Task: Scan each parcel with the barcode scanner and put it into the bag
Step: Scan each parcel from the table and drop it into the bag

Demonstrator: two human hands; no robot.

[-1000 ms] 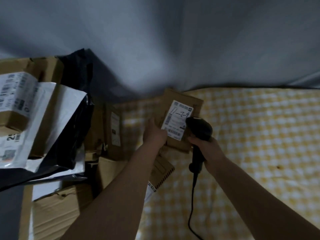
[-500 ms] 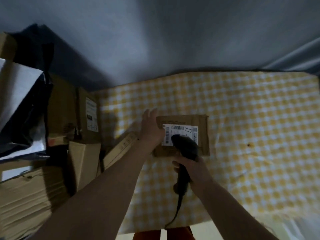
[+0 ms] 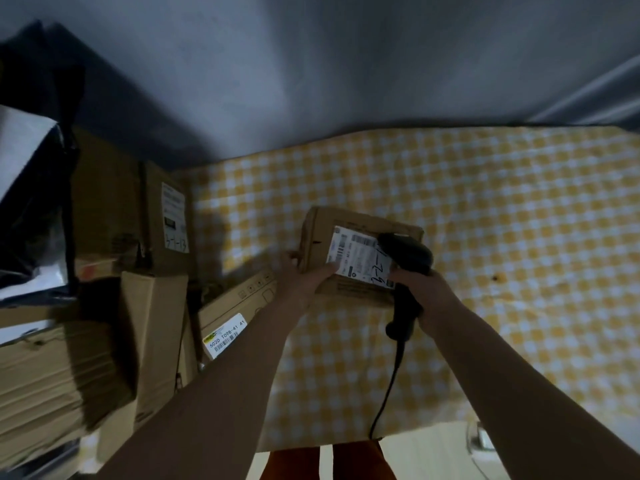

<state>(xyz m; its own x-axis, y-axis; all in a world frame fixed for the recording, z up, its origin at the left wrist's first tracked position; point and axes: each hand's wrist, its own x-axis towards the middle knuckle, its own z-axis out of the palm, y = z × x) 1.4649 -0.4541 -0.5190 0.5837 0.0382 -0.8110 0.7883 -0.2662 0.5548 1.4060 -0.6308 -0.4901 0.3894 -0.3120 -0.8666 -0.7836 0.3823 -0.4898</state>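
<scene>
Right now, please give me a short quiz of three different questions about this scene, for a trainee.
1. True or false: the barcode scanner lies loose on the checked tablecloth.
2. Which hand holds the cardboard parcel by its near left edge?
   A. left hand
   B. right hand
   C. neither
3. Fill in: the scanner's head is over the parcel's white ______.

Key:
1. False; the right hand grips its handle.
2. A.
3. Shipping label.
</scene>
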